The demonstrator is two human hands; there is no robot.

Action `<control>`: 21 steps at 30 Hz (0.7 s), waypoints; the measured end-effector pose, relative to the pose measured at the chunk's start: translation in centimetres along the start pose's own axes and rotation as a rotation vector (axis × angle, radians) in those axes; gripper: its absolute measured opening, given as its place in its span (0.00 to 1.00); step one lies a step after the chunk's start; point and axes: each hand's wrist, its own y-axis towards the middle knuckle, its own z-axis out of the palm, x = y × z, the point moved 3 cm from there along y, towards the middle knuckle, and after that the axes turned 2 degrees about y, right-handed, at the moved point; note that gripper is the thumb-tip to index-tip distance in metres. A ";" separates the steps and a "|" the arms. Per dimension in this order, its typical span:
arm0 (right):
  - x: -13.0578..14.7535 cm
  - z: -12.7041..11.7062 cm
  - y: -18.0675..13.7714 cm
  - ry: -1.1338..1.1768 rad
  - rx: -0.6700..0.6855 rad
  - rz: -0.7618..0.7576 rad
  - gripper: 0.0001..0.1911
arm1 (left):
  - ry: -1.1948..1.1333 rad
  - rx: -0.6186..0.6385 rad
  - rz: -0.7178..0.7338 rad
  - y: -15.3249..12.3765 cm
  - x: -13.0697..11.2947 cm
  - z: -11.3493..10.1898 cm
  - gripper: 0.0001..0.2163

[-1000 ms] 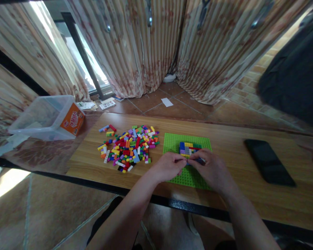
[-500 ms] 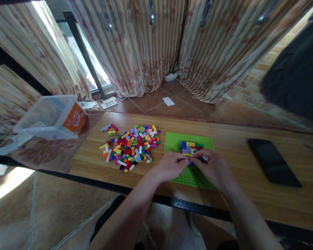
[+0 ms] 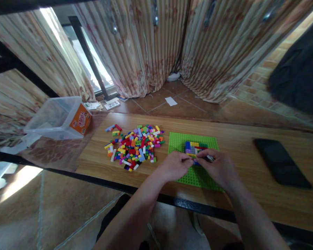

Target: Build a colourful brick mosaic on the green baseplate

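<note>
A green studded baseplate point(image 3: 179, 142) lies on the wooden table point(image 3: 237, 139). A small block of stacked coloured bricks point(image 3: 194, 147) stands on it. My left hand point(image 3: 175, 166) and my right hand point(image 3: 218, 168) meet at the near edge of that block, both with fingers pinched together. A small blue brick shows between the fingertips; which hand grips it I cannot tell. Left of the baseplate lies a loose pile of coloured bricks point(image 3: 135, 147).
A black phone point(image 3: 281, 163) lies flat at the right of the table. A clear plastic tub point(image 3: 54, 118) with an orange label stands at the table's left end. Striped curtains hang behind, over a tiled floor with papers point(image 3: 112, 103).
Both hands stay pinched at the near edge of the brick block. The camera has shifted a little, so everything sits slightly further right in the picture.
</note>
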 end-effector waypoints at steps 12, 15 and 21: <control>0.2 -0.1 0.3 0.004 -0.013 0.008 0.09 | -0.028 0.003 -0.038 -0.2 -0.4 0.0 0.14; 0.4 -0.1 0.3 -0.013 -0.010 0.021 0.08 | -0.025 0.002 -0.041 -0.3 -0.5 0.0 0.15; 0.4 -0.1 0.6 -0.058 0.019 0.012 0.07 | -0.032 0.012 -0.040 -0.3 -0.4 0.0 0.16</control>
